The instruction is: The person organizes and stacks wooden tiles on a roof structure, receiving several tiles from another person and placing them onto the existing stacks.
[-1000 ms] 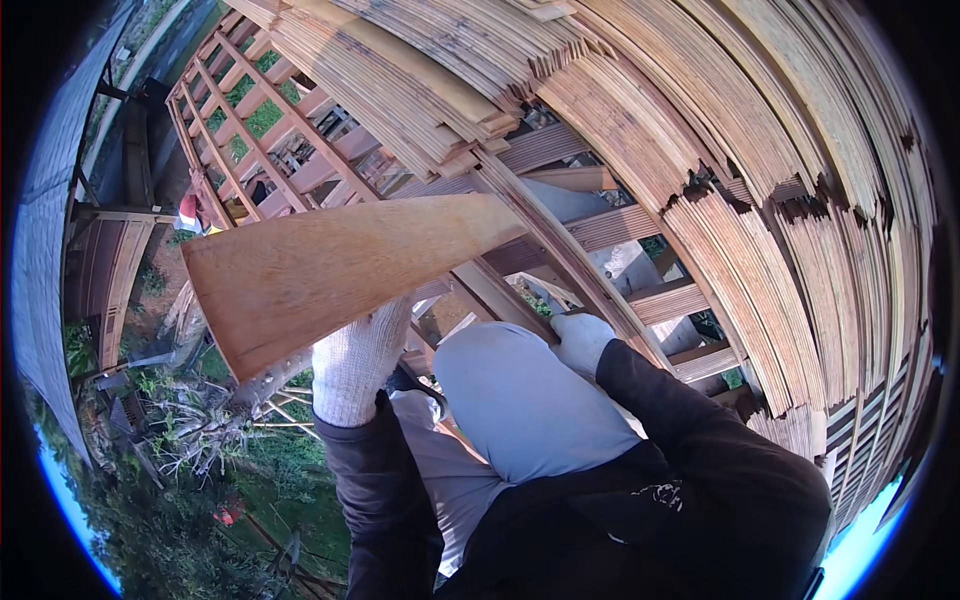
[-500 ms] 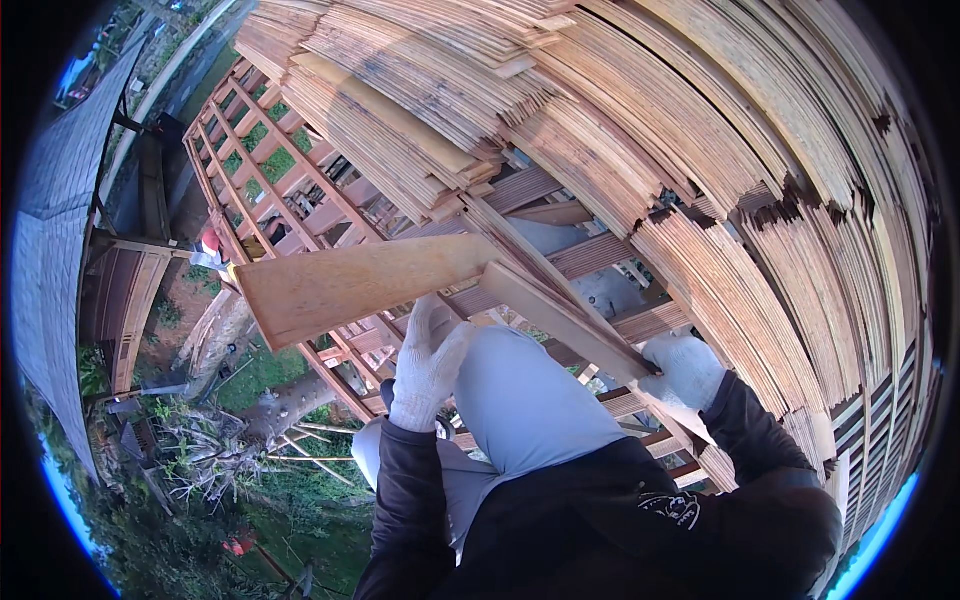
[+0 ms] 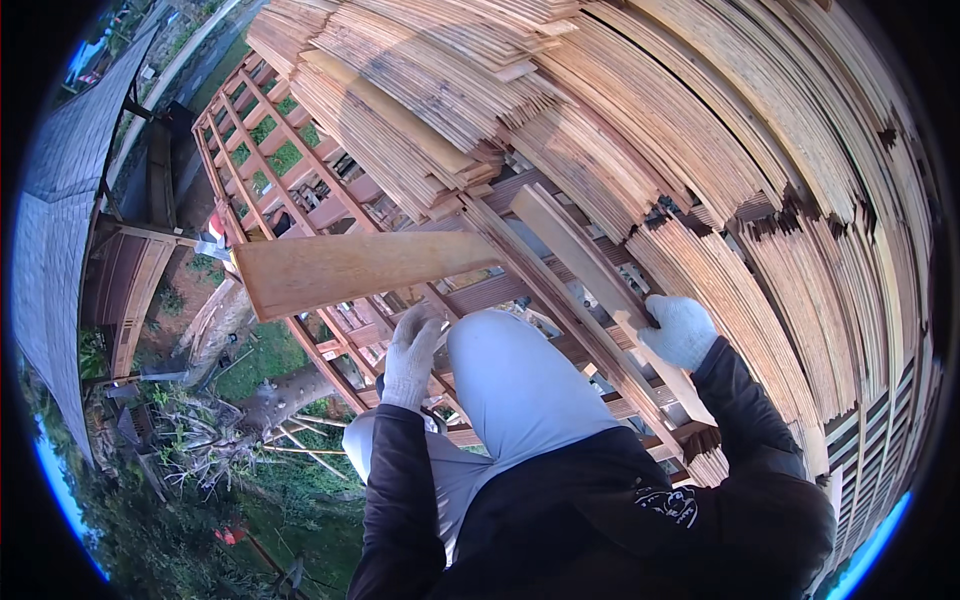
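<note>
My right hand (image 3: pixel 679 333), in a white knitted glove, is closed on the edge of a narrow wooden board (image 3: pixel 580 245) that slants across the roof frame to my right. My left hand (image 3: pixel 411 358), gloved the same way, is just below a wide, smooth wooden board (image 3: pixel 365 268). Its fingers are loosely bent and apart, with nothing seen in them. That wide board runs leftward over the open battens, its right end resting by a long rafter (image 3: pixel 560 310).
Overlapping stacks of thin wooden shingles (image 3: pixel 660 100) cover the slope ahead and right. Open roof battens (image 3: pixel 270 130) lie at the far left, with ground far below. A person in red (image 3: pixel 217 228) is beyond the wide board's left end. A neighbouring grey roof (image 3: pixel 75 220) stands left.
The narrow board has shifted away and to the right with my right hand, apart from the wide board's end. My left hand has dropped slightly from the wide board's lower edge.
</note>
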`<state>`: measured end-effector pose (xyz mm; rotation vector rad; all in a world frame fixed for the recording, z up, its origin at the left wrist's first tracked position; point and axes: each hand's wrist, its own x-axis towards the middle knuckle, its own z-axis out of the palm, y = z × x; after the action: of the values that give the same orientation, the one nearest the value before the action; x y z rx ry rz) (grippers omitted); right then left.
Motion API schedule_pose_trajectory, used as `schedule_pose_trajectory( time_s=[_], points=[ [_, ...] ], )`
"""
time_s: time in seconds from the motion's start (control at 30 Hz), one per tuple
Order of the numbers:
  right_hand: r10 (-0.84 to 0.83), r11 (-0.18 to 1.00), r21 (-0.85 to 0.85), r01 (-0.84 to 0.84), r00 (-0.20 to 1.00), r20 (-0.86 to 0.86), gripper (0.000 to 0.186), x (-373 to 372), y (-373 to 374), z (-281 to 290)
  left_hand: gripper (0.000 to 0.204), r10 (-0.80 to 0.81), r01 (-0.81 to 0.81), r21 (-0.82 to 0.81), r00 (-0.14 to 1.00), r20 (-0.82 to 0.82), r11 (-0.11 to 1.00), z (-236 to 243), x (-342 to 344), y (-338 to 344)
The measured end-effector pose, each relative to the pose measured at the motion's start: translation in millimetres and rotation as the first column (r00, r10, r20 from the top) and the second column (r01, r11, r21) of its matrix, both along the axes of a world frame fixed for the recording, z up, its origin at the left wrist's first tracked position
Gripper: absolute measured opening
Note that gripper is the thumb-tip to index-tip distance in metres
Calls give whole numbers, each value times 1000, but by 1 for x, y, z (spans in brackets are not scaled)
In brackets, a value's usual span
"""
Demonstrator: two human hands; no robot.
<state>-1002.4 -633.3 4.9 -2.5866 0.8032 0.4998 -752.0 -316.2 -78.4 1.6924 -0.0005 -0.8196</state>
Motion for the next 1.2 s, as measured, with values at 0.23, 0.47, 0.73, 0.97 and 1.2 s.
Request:
schedule_pose_trajectory(
  time_s=[0.23, 0.47, 0.73, 0.97, 1.2],
  points=[
    [-50, 999, 21, 47, 981, 188, 36, 38, 28, -101, 50, -63, 62, 49, 998, 25, 997, -21, 5, -4],
    [-136, 990, -12, 143, 960, 243, 81, 30, 79, -114, 53, -25, 25, -33, 1000, 11, 999, -5, 6, -6],
    [-227, 974, 32, 225, 958, 175, 76, 32, 81, -135, 35, -179, 179, 12, 983, 37, 984, -27, 30, -12],
    [-253, 966, -6, 257, 956, 148, 79, 39, 78, -135, 35, -297, 312, 101, 945, -136, 945, -55, 45, 23],
    [-316, 949, -39, 314, 947, -54, 84, 53, 80, -119, 47, -195, 256, 75, 870, -453, 964, -1, 6, 75]
  ],
)
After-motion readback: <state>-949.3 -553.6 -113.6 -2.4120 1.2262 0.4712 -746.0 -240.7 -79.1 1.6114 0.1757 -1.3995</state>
